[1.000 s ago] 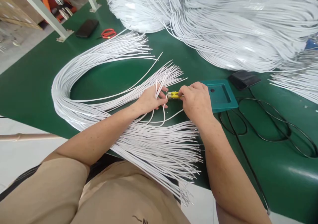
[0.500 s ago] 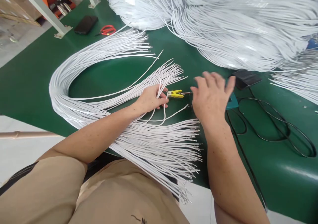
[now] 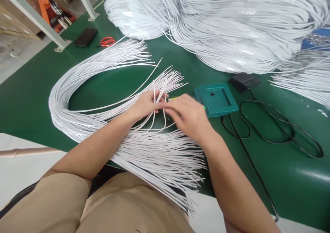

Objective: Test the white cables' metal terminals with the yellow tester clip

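Note:
My left hand [image 3: 144, 104] is closed round a few white cables [image 3: 154, 88], whose loose ends stick up past its fingers. Against its fingertips lies my right hand [image 3: 189, 115], fingers pressed together in a pinch; what sits between them is hidden. A yellow clip [image 3: 173, 98] shows only as a sliver behind the right hand. Under and around both hands spreads a large bundle of white cables [image 3: 160, 150], bent in a U to the left, with its ends fanned out in several bunches. Just right of the hands is a teal tray-like device [image 3: 198, 92].
A big heap of white cables [image 3: 232, 30] fills the back of the green table [image 3: 288, 178]. Red-handled scissors [image 3: 107, 41] and a black flat case [image 3: 85, 37] lie back left. A black box [image 3: 244, 81] and looped black cord [image 3: 291, 123] lie right.
My right hand has moved left from over the teal device to my left hand, its spread fingers now pinched together. It covers most of the yellow clip, and the teal device is uncovered.

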Action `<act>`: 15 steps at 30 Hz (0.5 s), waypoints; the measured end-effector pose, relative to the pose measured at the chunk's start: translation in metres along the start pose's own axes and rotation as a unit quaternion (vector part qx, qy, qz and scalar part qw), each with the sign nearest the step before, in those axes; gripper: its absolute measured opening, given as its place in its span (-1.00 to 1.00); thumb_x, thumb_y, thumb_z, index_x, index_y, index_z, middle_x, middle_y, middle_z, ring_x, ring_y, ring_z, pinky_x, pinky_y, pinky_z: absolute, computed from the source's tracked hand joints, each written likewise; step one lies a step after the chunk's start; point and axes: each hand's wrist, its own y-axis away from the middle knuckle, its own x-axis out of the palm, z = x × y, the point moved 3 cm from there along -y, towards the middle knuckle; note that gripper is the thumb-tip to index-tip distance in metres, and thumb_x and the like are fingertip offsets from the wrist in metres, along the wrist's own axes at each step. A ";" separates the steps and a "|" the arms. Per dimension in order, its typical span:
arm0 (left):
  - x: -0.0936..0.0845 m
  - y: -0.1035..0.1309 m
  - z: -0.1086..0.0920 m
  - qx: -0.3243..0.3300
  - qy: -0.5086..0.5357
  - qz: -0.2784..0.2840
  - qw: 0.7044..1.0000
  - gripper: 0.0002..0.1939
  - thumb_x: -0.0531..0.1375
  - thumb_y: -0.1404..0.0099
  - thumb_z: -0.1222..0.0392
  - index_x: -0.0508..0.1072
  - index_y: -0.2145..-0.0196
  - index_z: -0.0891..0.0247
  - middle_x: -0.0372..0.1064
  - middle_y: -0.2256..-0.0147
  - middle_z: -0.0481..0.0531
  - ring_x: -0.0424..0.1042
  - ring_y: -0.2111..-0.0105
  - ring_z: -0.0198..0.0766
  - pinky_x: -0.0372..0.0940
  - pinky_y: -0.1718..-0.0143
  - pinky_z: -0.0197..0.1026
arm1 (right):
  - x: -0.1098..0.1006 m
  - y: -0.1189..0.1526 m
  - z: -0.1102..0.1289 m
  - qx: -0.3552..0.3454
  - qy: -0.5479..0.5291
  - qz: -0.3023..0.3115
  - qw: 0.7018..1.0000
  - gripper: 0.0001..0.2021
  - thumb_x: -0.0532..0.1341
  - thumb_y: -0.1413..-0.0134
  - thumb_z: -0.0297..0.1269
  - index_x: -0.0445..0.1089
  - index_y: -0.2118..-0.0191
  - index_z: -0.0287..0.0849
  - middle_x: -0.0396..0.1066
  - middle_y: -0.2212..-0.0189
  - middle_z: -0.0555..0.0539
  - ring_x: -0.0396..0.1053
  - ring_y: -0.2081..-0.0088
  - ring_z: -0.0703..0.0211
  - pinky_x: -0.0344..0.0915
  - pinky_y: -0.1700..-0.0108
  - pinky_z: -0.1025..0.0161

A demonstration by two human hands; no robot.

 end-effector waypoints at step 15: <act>-0.005 -0.002 -0.002 -0.013 0.133 0.076 0.988 -0.60 0.43 0.08 0.32 0.47 0.24 0.34 0.44 0.35 -0.06 0.41 0.35 -0.42 0.28 0.21 -0.30 | 0.016 -0.004 0.017 0.238 -0.101 0.194 0.946 -0.75 0.10 -0.22 -0.30 0.44 0.45 -0.16 0.51 0.47 -0.07 0.39 0.43 0.18 0.10 0.38 0.26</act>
